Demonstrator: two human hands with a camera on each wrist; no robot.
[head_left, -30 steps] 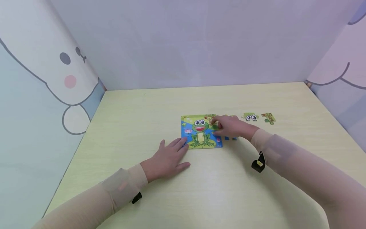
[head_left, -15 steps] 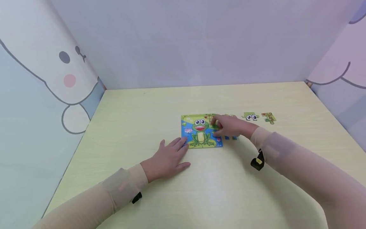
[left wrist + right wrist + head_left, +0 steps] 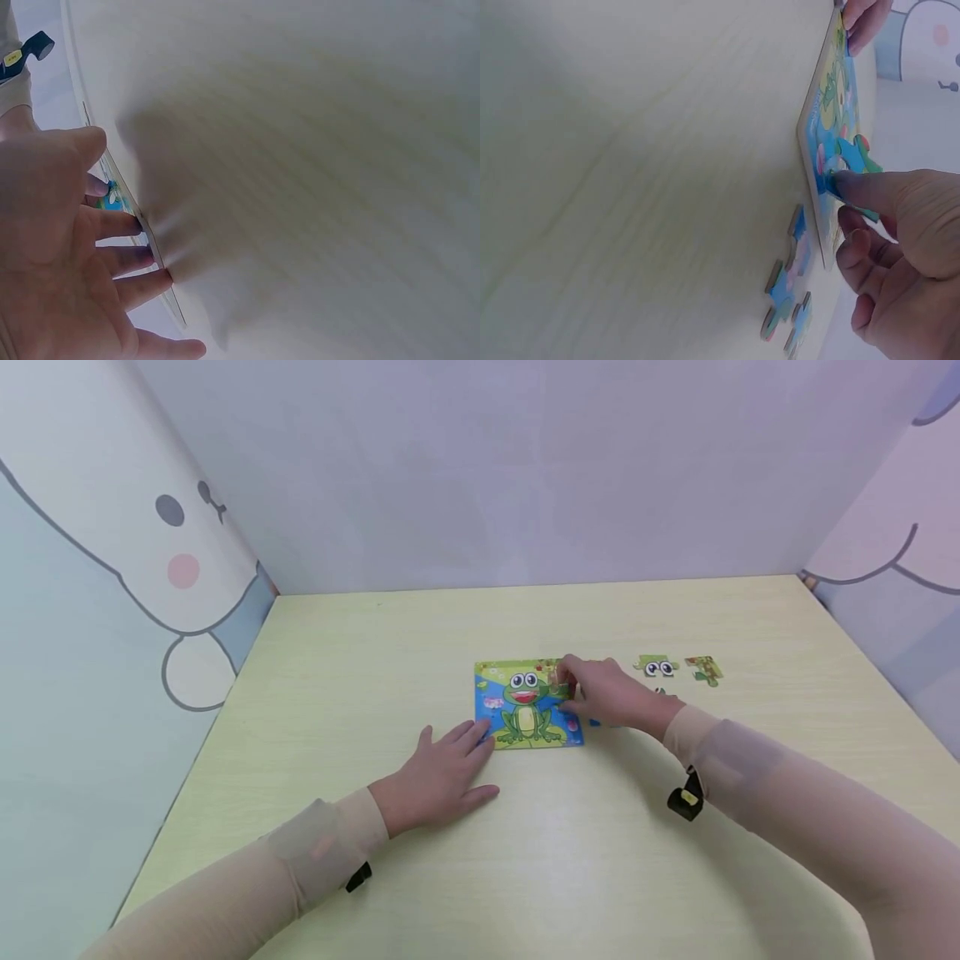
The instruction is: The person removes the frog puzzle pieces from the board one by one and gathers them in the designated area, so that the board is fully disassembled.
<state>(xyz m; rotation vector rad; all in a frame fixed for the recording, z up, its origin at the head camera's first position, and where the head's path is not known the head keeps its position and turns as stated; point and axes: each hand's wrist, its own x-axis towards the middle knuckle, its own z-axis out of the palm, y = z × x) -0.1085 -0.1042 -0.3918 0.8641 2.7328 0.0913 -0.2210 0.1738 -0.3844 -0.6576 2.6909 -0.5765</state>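
Note:
A square jigsaw board [image 3: 491, 667] with a smiling green frog on blue and yellow lies flat on the table. My left hand [image 3: 438, 777] is spread out, its fingertips on the board's lower left corner; the left wrist view shows straight fingers along the board's edge. Over the board's right side, my right hand [image 3: 606, 693] pinches a jigsaw piece [image 3: 849, 150] between thumb and fingers. In the right wrist view that piece is blue and green and stands tilted against the board's surface. From the head, the fingers cover most of it.
Right of the board lie loose jigsaw pieces: one with frog eyes [image 3: 658, 667], a brown and green one [image 3: 705, 669], and others partly hidden by the right hand, such as a blue one [image 3: 782, 289]. A pale wall [image 3: 480, 477] rises behind the table [image 3: 337, 652].
The right hand has tipped and shifted slightly, its knuckles higher, with the jigsaw piece still pinched. A bit of a loose piece now shows by the right wrist. My left hand has stayed put.

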